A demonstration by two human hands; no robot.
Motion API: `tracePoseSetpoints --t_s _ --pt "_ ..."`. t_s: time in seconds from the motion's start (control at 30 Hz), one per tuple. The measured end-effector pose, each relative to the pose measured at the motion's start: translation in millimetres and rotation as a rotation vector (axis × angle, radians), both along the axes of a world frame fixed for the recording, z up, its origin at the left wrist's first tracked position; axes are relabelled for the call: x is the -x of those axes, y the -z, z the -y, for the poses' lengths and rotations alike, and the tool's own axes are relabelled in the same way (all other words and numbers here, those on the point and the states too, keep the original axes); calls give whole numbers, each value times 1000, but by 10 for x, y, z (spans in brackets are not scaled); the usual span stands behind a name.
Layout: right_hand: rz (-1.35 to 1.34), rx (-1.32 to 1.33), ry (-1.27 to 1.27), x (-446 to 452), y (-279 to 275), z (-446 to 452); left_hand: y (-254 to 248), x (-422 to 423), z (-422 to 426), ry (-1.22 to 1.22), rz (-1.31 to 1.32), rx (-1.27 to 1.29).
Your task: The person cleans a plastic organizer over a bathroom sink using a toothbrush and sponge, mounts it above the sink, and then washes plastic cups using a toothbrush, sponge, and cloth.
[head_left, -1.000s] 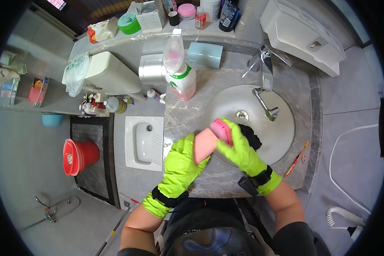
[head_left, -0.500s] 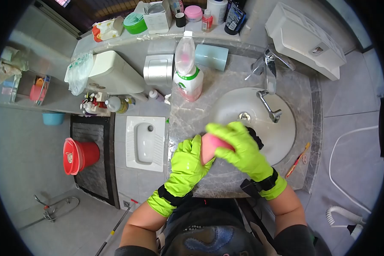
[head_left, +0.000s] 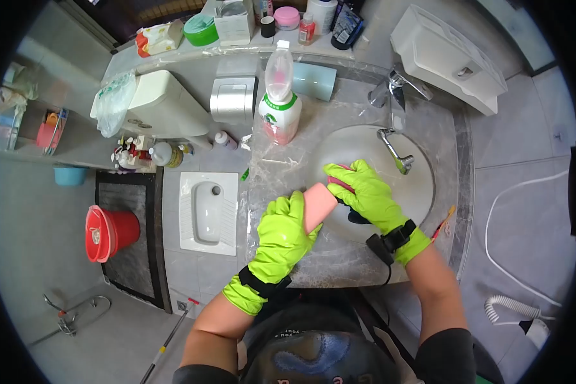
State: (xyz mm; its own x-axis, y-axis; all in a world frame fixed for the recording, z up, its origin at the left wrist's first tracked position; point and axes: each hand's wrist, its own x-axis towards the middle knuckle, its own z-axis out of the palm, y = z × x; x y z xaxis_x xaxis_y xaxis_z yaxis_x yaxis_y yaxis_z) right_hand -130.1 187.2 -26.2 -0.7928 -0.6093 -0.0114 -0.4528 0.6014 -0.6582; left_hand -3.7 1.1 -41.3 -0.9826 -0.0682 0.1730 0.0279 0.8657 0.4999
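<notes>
Both hands wear bright green gloves. My left hand (head_left: 283,227) is closed round a light pink cup (head_left: 319,206) tilted over the front edge of the basin. Just right of the cup's end, my right hand (head_left: 363,195) grips a darker pink brush (head_left: 341,179), mostly covered by the fingers. A dark cloth (head_left: 357,217) lies in the white sink (head_left: 409,198), partly hidden below my right hand. The chrome faucet (head_left: 397,105) stands behind the basin.
A pump bottle (head_left: 280,118) and a light blue cylinder (head_left: 315,81) stand at the counter's back left. An orange toothbrush (head_left: 443,224) lies right of the sink. Toiletries line the back ledge (head_left: 237,52). A red bucket (head_left: 123,230) and a squat toilet (head_left: 208,214) are at left.
The brush has come away from the cup's end toward the right, and more of the cup shows. My left hand still holds the cup. The whole view has shifted slightly.
</notes>
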Motion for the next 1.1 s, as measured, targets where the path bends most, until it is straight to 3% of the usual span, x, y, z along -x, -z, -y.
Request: tracePoseSetpoints --t_s 0.03,0.13,0.17,0.2,0.27,0.33,0.37,0.4,0.5,0.6,0.63,0.73,0.77,0.8,0.87,0.9,0.97,1.0,1.07,1.1 --pt "-8 -81 62 45 -32 -22 49 14 36 12 -25 -24" --pt "-67 218 69 -74 -256 95 140 60 69 35 4 -55" --pt "-112 201 -76 -198 -246 168 148 51 72 43 34 -55" --pt "-91 14 -150 -338 -277 228 129 47 67 25 38 -50" --pt "7 177 16 -127 32 152 44 36 26 -9 38 -43" --pt "-196 27 4 71 157 -5 81 17 41 14 -43 -13" --pt "-161 69 60 87 201 -65 80 6 57 25 -62 -11" --pt "-113 106 107 57 49 -27 78 -16 49 23 -61 -15" --pt "46 166 -119 -193 -354 217 36 -4 10 16 -60 -22" --pt "-19 65 26 19 44 326 68 -19 -52 -12 -37 25" --pt "-48 -82 -17 172 16 335 96 -55 -47 3 -19 6" --pt "28 28 35 141 178 151 148 -31 52 16 88 -140" --pt "10 329 145 116 339 99 123 -56 107 -12 185 -255" --pt "706 624 413 63 237 59 82 -70 136 -42 280 -381" --pt "598 723 410 -54 1 66 -1 -96 195 -140 460 -619" --pt "510 612 302 -153 -162 108 13 -105 199 -162 426 -684" --pt "21 351 -41 -292 -250 316 -10 -89 207 -178 432 -798" --pt "139 67 -101 -385 -248 442 -75 -52 208 -171 472 -847" --pt "209 158 65 -191 -68 538 -93 -61 217 -181 534 -940" --pt "-11 207 64 -7 310 535 -52 -61 244 -195 547 -985"
